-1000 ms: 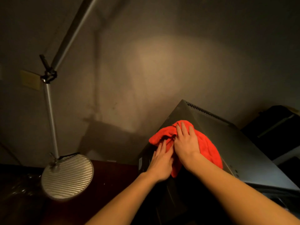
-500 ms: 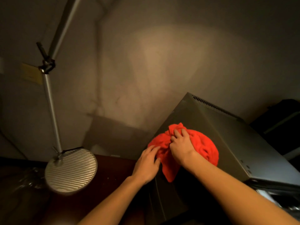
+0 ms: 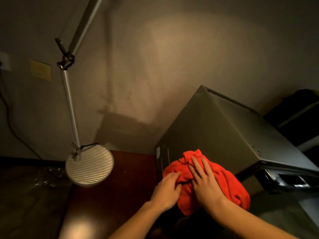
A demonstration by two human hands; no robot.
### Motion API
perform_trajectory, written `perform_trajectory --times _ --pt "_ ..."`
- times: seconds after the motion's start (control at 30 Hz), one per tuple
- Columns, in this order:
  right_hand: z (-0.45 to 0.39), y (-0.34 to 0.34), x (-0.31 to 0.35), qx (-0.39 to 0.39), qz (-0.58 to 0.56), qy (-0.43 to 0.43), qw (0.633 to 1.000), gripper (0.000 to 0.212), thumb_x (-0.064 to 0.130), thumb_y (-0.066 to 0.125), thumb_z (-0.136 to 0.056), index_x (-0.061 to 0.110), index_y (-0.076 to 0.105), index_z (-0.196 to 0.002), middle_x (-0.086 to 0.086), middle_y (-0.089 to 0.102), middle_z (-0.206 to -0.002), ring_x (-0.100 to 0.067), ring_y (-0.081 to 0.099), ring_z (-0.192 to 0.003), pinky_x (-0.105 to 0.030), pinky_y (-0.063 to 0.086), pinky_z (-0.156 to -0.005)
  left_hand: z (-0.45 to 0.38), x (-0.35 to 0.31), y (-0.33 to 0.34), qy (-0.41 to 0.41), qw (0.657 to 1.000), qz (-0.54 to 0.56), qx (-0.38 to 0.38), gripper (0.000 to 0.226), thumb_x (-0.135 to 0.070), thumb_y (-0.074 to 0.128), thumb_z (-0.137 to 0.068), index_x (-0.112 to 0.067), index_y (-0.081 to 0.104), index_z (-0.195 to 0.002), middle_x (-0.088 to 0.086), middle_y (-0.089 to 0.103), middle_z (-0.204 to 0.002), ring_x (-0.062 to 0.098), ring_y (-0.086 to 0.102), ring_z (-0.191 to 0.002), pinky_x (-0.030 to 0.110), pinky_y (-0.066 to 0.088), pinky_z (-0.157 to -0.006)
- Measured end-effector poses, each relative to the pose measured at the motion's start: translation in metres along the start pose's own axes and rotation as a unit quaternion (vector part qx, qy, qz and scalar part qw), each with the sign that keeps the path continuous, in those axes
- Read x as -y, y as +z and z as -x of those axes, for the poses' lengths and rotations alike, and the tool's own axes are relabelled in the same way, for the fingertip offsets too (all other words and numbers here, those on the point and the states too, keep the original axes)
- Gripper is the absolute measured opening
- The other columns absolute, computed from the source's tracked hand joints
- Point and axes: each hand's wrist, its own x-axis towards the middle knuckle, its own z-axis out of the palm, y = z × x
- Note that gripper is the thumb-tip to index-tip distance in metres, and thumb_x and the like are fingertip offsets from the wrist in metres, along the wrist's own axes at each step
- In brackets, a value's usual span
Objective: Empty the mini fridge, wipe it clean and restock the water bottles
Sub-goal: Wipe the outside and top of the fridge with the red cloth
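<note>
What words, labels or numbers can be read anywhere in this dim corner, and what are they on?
None can be read.
Small pale sticker on the mini fridge, at its left corner: too small and blurred.
Yellowish plate on the wall: faint marks, unreadable.
Red cloth, lamp base: no text shows.
</note>
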Motion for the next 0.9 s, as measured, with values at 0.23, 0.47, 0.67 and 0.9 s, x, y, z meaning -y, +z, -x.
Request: perform_trajectory --times 0.23,0.47,0.67,0.9 --pt "-0.034 0.001 -0.005 0.017 0.028 0.045 0.998 0.053 0.032 0.017 -0.106 0.01 0.009 -0.153 -0.017 -0.013 -0.16 -0.043 -0.027 -0.14 -0.064 -0.037 -0.091 -0.001 -0.003 0.013 0.002 1.0 0.023 -0.007 0.062 -0.031 0.044 -0.101 -0.021 0.017 -0.157 -0.002 0.012 -0.164 0.013 0.016 -0.149 0.025 0.02 -0.117" --pt "-0.116 -0.003 -0.005 0.017 0.056 0.082 0.995 0.052 0.031 0.017 -0.105 0.012 0.014 -0.153 -0.019 -0.008 -0.16 -0.046 -0.017 -0.143 -0.064 -0.012 -0.11 -0.033 0.03 0.01 0.004 1.0 0.022 -0.003 0.066 -0.018 0.046 -0.101 -0.02 0.012 -0.157 -0.001 0.005 -0.165 0.013 0.011 -0.151 0.018 0.012 -0.116" --pt "-0.177 0.0 -0.003 0.027 0.055 0.088 0.994 0.052 0.031 0.015 -0.105 0.014 0.016 -0.154 -0.014 -0.005 -0.162 -0.042 -0.013 -0.145 -0.064 -0.005 -0.111 -0.044 0.071 0.0 -0.07 0.995 0.045 -0.058 0.062 -0.024 0.047 -0.102 -0.011 0.02 -0.156 0.005 0.015 -0.164 0.016 0.017 -0.15 0.02 0.011 -0.117" --pt "-0.224 0.013 0.02 0.078 0.02 -0.049 0.996 0.053 0.047 0.033 -0.1 0.023 0.038 -0.147 -0.003 0.02 -0.161 -0.039 -0.004 -0.148 -0.063 -0.007 -0.112 -0.028 0.119 -0.009 -0.171 0.982 0.031 -0.07 0.059 -0.027 0.05 -0.1 -0.014 0.029 -0.153 0.005 0.031 -0.159 0.019 0.03 -0.145 0.026 0.023 -0.116"
